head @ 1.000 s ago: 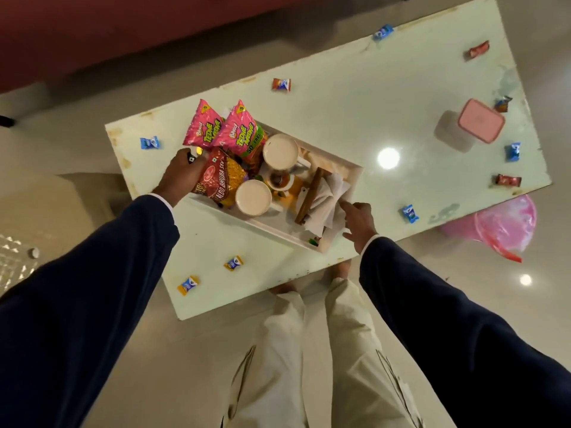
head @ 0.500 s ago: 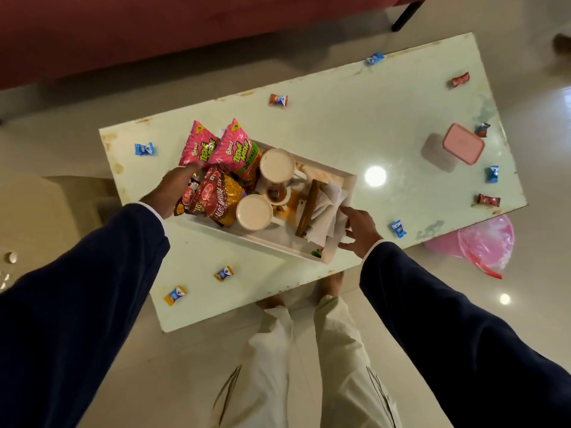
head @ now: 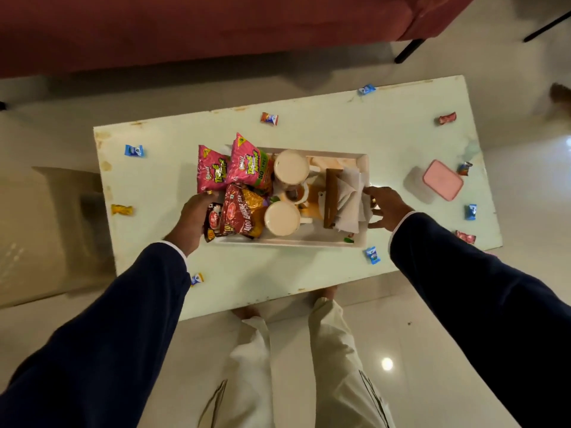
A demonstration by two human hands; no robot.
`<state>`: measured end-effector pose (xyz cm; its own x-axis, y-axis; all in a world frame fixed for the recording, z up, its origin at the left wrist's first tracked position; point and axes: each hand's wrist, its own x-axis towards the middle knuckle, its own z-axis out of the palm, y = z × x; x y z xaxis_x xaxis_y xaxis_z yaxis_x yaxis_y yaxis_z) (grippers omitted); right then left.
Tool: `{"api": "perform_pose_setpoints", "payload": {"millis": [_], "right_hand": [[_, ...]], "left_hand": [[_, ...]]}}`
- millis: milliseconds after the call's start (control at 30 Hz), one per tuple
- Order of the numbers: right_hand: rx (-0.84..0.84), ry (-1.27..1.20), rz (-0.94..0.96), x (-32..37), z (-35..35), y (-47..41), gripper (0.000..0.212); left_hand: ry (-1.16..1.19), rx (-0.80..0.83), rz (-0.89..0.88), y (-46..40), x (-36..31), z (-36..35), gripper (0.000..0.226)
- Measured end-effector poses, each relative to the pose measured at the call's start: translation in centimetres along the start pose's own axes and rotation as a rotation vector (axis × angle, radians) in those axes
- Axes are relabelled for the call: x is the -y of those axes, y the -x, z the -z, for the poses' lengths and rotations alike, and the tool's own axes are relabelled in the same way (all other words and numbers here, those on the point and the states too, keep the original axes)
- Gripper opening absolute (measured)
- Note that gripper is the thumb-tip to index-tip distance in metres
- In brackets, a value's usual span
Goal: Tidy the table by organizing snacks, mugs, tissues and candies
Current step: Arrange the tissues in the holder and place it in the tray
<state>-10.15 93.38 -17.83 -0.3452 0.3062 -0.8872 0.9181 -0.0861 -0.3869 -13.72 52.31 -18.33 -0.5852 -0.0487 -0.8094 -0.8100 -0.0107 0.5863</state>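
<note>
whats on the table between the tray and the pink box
In the head view, only bare tabletop separates the tray from the pink box, apart from the right hand reaching to the tray's end.

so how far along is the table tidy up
Done: snack packets, two mugs and tissues already sit in the tray. In hand: the left hand and right hand are at the tray's two ends, apparently to shift it. Left: wrapped candies lie scattered on the table, and the pink box stands closed.
</note>
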Motion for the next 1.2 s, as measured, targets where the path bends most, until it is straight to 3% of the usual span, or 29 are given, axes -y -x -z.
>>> {"api": "perform_pose_setpoints", "payload": {"millis": [400,500,600,700,767,867,933,1033,1133,1200], "right_hand": [[0.120,0.141,0.034,4.5,3.3,-5.9,0.032],[0.125,0.161,0.046,4.9,3.0,-6.4,0.037],[0.124,0.153,0.062,5.0,2.9,-6.8,0.040],[0.110,0.118,0.059,4.4,3.2,-6.8,0.045],[0.071,0.121,0.088,3.7,3.5,-6.6,0.051],[-0.080,0.122,0.199,2.6,4.1,-5.2,0.048],[-0.129,0.124,0.253,1.7,4.6,-3.9,0.042],[-0.112,0.108,0.290,0.2,5.9,-1.0,0.032],[-0.107,0.122,0.341,-1.2,7.3,1.4,0.025],[-0.121,0.151,0.378,-1.9,8.4,2.4,0.021]], "left_hand": [[0.107,-0.145,0.012,-0.4,3.9,-5.7,0.037],[0.134,-0.183,-0.014,-0.7,4.1,-5.9,0.033],[0.102,-0.221,-0.001,-0.8,4.2,-6.0,0.046],[0.069,-0.234,-0.002,-0.6,3.9,-6.8,0.042],[-0.077,-0.361,-0.065,-0.2,3.7,-7.9,0.041],[-0.445,-0.736,-0.163,1.5,3.3,-9.9,0.046],[-0.588,-0.833,-0.234,2.9,2.8,-11.2,0.044],[-0.777,-0.660,-0.458,4.9,2.1,-13.3,0.039],[-0.876,-0.289,-0.737,6.2,1.5,-15.8,0.033],[-0.884,-0.050,-0.821,6.9,1.3,-17.8,0.032]]}}
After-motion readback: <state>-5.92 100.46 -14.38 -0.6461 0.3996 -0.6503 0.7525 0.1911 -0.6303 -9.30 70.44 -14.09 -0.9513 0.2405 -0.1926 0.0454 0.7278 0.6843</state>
